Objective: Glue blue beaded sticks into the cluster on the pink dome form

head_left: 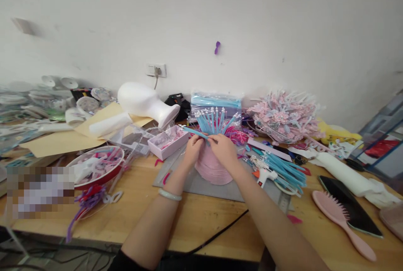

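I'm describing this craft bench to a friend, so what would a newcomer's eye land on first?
First the two hands, left hand and right hand, meeting at centre over a pink domed piece, pinching a blue stick below a fan of blue sticks. Next, the white foam head lying on its side behind-left, and a pink flower heap at right.

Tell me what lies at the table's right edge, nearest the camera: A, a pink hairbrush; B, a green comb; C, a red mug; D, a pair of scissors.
A: a pink hairbrush lies bristles up on the wooden table, beside a dark phone.
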Available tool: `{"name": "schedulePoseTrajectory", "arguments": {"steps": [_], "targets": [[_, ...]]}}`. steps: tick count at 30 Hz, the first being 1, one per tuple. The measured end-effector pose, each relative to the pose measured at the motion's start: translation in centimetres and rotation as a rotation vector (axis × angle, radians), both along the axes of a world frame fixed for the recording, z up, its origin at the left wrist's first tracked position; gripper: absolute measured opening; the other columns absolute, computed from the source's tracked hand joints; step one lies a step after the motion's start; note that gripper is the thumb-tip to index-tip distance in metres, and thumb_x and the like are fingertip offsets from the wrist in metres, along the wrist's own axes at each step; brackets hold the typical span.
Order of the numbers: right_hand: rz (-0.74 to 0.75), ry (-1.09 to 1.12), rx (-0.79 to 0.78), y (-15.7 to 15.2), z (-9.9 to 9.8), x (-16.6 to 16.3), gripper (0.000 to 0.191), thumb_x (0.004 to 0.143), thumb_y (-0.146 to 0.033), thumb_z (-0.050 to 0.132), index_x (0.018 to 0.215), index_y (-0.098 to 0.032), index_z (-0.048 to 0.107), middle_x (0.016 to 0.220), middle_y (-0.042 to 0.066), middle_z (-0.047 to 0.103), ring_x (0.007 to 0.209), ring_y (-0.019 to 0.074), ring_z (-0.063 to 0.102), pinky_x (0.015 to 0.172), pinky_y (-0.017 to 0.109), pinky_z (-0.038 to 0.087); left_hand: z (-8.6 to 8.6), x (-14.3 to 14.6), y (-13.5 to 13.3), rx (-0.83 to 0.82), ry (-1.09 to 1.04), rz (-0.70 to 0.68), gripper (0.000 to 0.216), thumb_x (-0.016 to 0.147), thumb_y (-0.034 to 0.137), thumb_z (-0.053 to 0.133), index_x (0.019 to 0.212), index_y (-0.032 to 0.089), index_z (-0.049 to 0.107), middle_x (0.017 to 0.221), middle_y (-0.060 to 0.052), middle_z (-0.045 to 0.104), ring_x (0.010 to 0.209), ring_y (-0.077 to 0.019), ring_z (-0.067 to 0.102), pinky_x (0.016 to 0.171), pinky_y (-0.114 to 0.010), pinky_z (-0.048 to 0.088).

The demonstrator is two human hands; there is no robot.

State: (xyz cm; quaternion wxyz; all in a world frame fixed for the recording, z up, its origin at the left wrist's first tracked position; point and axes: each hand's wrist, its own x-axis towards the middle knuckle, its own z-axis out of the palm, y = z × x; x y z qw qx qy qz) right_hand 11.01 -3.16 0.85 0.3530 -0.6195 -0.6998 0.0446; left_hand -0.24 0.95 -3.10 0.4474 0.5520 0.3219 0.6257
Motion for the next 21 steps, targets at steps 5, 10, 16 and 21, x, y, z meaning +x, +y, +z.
{"name": "schedulePoseTrajectory", "arguments": {"steps": [5, 10, 16, 21], "targets": [[-0.003, -0.029, -0.010, 0.73, 0.36, 0.09, 0.023, 0.081, -0.026, 0.048, 0.088, -0.024, 0.070, 0.088, 0.004, 0.067, 0.082, 0.0188, 0.057, 0.068, 0.026, 0.037, -0.34, 0.36, -0.01, -0.071, -0.109, -0.035, 0.011, 0.063, 0.026, 0.059, 0.065, 0.017, 0.064, 0.071, -0.001, 0.064, 0.072, -0.0155, 0.055, 0.073, -0.027, 0.042], [-0.005, -0.097, -0.047, 1.10, 0.22, 0.10, 0.024, 0.082, -0.029, 0.047, 0.085, -0.022, 0.070, 0.085, 0.005, 0.065, 0.079, 0.0189, 0.057, 0.064, 0.027, 0.035, -0.49, 0.54, 0.10, -0.127, -0.151, -0.022, 0.016, 0.063, 0.031, 0.063, 0.060, 0.015, 0.060, 0.064, 0.000, 0.060, 0.067, -0.0132, 0.051, 0.069, -0.024, 0.039], [-0.055, -0.160, -0.047, 0.90, 0.15, 0.19, 0.025, 0.083, -0.029, 0.045, 0.083, -0.022, 0.069, 0.087, 0.004, 0.065, 0.080, 0.0175, 0.057, 0.063, 0.025, 0.035, -0.30, 0.56, -0.05, -0.130, -0.102, -0.018, 0.016, 0.063, 0.030, 0.063, 0.062, 0.014, 0.061, 0.062, 0.001, 0.058, 0.063, -0.0110, 0.048, 0.064, -0.022, 0.037], [-0.085, -0.177, -0.045, 0.75, 0.25, 0.22, 0.024, 0.082, -0.030, 0.045, 0.083, -0.022, 0.068, 0.091, 0.002, 0.066, 0.084, 0.0167, 0.058, 0.064, 0.024, 0.036, -0.66, 0.57, 0.16, -0.135, -0.062, -0.001, 0.018, 0.065, 0.031, 0.061, 0.065, 0.014, 0.062, 0.064, 0.001, 0.060, 0.064, -0.0119, 0.050, 0.064, -0.023, 0.037]]}}
